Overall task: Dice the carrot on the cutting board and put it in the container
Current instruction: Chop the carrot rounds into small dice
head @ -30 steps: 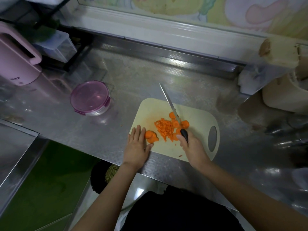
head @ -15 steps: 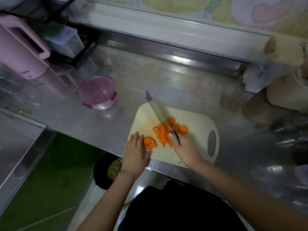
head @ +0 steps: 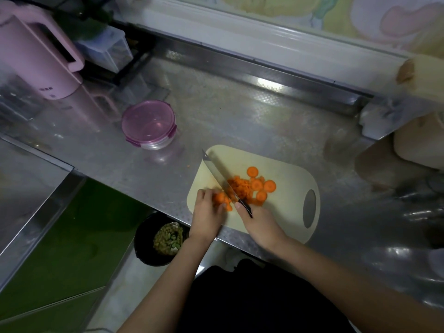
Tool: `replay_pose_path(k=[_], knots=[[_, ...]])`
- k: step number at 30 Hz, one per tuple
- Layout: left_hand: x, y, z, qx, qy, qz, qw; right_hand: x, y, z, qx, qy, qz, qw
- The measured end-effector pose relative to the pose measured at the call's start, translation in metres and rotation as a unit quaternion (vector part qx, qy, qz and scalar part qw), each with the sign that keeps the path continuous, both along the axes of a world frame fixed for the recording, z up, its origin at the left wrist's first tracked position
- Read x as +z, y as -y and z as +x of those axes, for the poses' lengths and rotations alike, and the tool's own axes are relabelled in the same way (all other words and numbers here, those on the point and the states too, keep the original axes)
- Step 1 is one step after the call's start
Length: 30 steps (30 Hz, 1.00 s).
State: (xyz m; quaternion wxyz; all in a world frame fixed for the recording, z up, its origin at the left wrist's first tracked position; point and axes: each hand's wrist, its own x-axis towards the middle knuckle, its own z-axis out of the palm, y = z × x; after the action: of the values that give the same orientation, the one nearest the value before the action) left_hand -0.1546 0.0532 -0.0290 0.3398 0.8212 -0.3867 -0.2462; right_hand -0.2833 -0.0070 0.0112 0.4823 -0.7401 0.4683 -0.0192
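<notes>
The steel counter (head: 240, 111) fills most of the view, with a raised rail along its far edge. At its far left corner stands a pink jug (head: 36, 58) with its handle facing right. The pale cutting board (head: 288, 212) lies at the counter's near edge, and the oval grip hole is at its right end. Below the near edge, on the floor to the left of the person, sits a black bin (head: 139, 236) with greenish scraps in it. The container (head: 149, 124), clear with a pink lid clipped on, stands on the counter beyond the board's far left corner, well apart from it.

The left hand (head: 206, 212) rests on the board's near left part, its fingers curled down over a few carrot pieces (head: 221, 198) and pinching them in place. The right hand (head: 259, 224) is wrapped round the black handle of the knife (head: 218, 171). The blade runs diagonally to the board's far left corner, just beside the held pieces on their right. Whether its edge touches the board cannot be told.

Right of the blade, mid-board, lies a heap of diced carrot (head: 240, 188). Several round slices (head: 257, 185) lie touching or just beside the heap on its right, and one lies apart toward the far edge.
</notes>
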Motion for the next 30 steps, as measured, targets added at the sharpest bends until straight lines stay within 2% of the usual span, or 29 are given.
replay_pose_path(k=[3, 9, 14, 22, 30], knots=[[-0.002, 0.002, -0.002, 0.03, -0.018, -0.017, 0.999, 0.0, 0.001, 0.0, -0.004, -0.002, 0.012, 1.0], [-0.009, 0.007, -0.005, 0.145, -0.11, -0.072, 0.981, 0.0, 0.003, -0.002, -0.021, 0.01, 0.016, 1.0], [-0.014, 0.013, -0.002, 0.182, -0.116, -0.016, 0.976, 0.002, 0.003, -0.003, -0.025, 0.021, 0.02, 0.999], [-0.013, 0.013, 0.001, 0.174, -0.11, -0.008, 0.979, 0.0, 0.005, 0.0, -0.002, 0.004, 0.029, 1.0], [-0.011, 0.013, 0.002, 0.18, -0.125, -0.008, 0.976, -0.008, 0.001, 0.009, 0.008, -0.06, 0.004, 0.998]])
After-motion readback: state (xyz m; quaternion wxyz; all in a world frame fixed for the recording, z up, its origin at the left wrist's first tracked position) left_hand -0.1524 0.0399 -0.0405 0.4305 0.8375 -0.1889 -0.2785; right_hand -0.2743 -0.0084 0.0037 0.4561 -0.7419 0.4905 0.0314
